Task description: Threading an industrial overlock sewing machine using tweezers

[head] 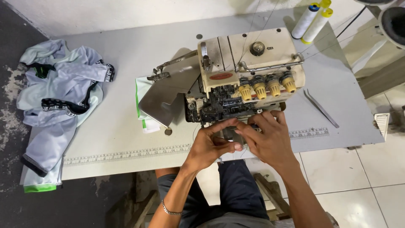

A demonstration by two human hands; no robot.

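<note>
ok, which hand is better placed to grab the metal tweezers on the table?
Right, probably. The long metal tweezers lie on the grey table on the right hand's side; the left hand would have to cross over it.

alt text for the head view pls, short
Seen from above, a person's left hand and right hand meet at the front of a cream overlock sewing machine on a grey table. Pale grey garments lie piled at the table's left end.
</note>
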